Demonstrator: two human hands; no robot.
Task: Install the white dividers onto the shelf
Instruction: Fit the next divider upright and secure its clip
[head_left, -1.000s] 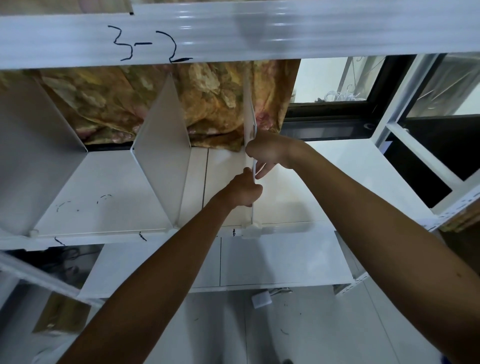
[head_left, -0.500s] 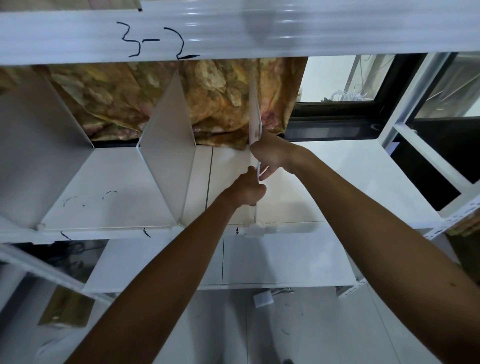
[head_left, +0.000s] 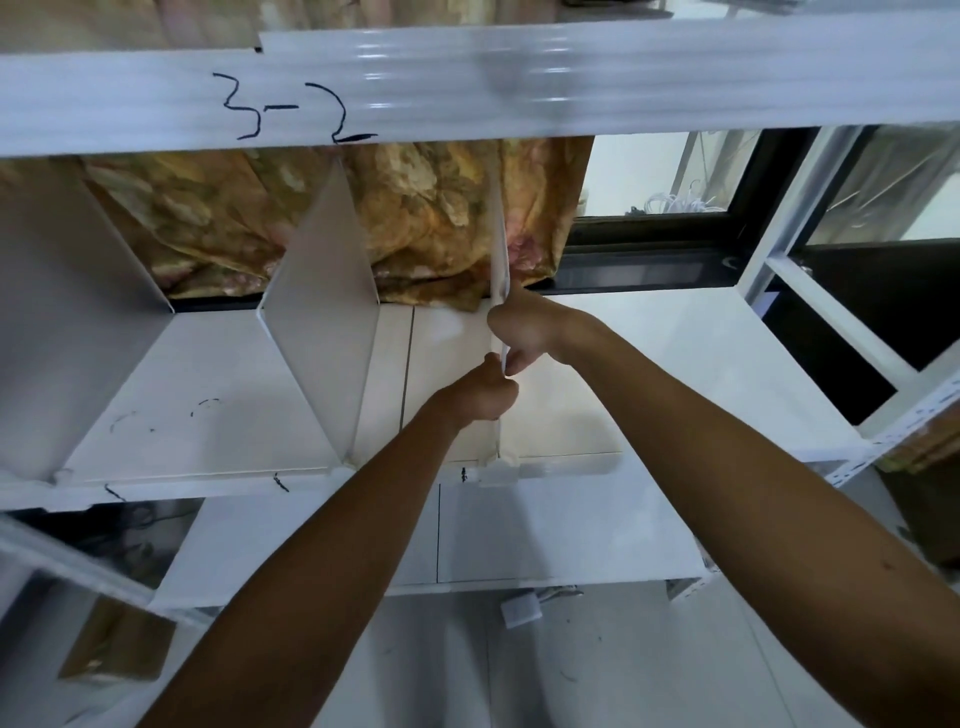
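Observation:
A thin white divider stands upright, edge-on to me, on the white shelf, its foot at the shelf's front lip. My right hand grips the divider's near edge higher up. My left hand is closed on the same edge just below. Two more white dividers stand on the shelf to the left: one in the middle-left, one at the far left.
The upper shelf's front beam, marked "3-2", runs overhead. A patterned curtain hangs behind the shelf. A white upright post and cross rails bound the right side. A lower shelf sits underneath, with a small white piece on the floor.
The view has shifted slightly; both hands keep their grip on the divider, with no clear movement of the divider itself.

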